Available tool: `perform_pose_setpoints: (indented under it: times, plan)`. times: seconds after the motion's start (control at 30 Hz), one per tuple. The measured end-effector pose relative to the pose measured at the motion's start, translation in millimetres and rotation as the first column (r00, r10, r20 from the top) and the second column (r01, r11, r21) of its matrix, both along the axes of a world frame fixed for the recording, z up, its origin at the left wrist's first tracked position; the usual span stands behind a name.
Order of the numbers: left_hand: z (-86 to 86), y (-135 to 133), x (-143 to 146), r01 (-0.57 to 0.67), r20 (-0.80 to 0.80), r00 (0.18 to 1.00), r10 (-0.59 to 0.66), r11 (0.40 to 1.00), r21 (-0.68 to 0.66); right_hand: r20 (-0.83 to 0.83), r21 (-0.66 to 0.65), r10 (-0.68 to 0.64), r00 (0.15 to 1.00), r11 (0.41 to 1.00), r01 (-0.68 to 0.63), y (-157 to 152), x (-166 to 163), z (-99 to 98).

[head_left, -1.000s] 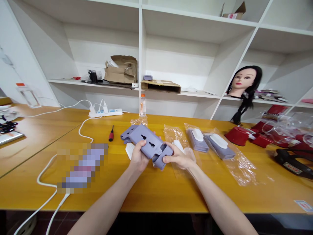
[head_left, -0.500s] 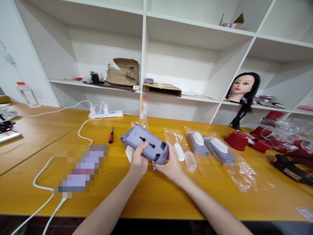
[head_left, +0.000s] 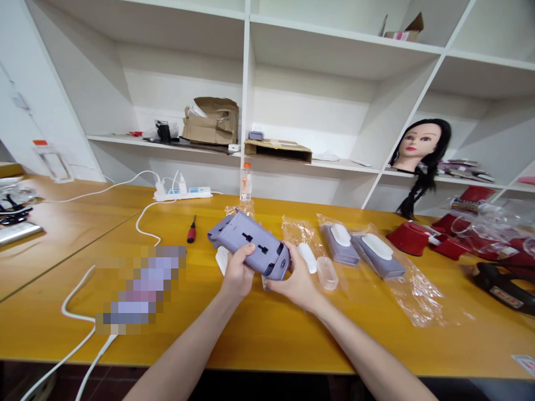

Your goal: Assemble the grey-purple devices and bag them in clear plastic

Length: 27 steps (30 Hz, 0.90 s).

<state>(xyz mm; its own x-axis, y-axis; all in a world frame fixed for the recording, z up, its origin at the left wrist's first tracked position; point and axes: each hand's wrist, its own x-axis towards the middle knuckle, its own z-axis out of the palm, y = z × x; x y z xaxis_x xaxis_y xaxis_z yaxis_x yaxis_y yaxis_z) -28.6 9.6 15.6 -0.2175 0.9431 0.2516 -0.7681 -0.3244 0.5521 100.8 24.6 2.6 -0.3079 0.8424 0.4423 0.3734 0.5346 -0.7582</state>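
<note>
A purple plastic housing [head_left: 253, 236] with two black slots in its face is held tilted above the table. My left hand [head_left: 239, 272] grips its lower left edge, thumb on the face by the slots. Around the right end, which has dark openings, my right hand [head_left: 298, 281] is closed, with fingers partly hidden behind it. A white piece [head_left: 222, 259] shows partly under the housing. Just right of my right hand lie a white oval part [head_left: 307, 258] and a translucent cup [head_left: 327, 273]. Two similar purple units [head_left: 339, 248] with white parts on top lie farther right, on clear plastic wrap.
A red-handled screwdriver [head_left: 191, 233] and a pixelated device [head_left: 144, 287] with white cables lie to the left. Behind are a power strip [head_left: 188, 193] and a bottle [head_left: 246, 184]. Red parts [head_left: 407, 238] and a black tool [head_left: 504, 292] sit right. Shelves hold cardboard and a mannequin head [head_left: 420, 145].
The view has shifted slightly, so the whole scene sits a little farther right. Both hands keep their hold on the housing, with hardly any other difference.
</note>
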Motion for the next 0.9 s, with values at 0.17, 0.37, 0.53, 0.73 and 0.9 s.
perform_pose_setpoints:
  times: [0.17, 0.37, 0.53, 0.73, 0.9]
  plan:
    - [-3.2, -1, 5, -0.068, -0.019, 0.998, 0.067, 0.997, -0.024, 0.046, 0.027, -0.032, 0.998, 0.999, 0.031, -2, -5, 2.4]
    - [-8.2, 2, 6, 0.007, 0.03, 1.0, -0.004, 0.993, -0.114, 0.133, 0.046, -0.039, 0.99, 0.998, 0.033, -1, -2, 4.6]
    - [-9.4, 2, 7, 0.048, 0.055, 0.998, -0.041, 0.989, -0.138, 0.166, 0.089, -0.006, 0.986, 0.996, -0.008, -1, 0, 5.2]
    - [-6.8, -1, 8, 0.069, 0.077, 0.995, -0.061, 0.991, -0.111, 0.169, 0.179, -0.046, 0.985, 0.984, 0.015, -7, -4, 2.9]
    - [-2.7, -5, 9, 0.09, 0.087, 0.993, -0.078, 0.986, -0.14, 0.154, 0.221, -0.104, 0.983, 0.973, 0.068, -13, -8, -0.7]
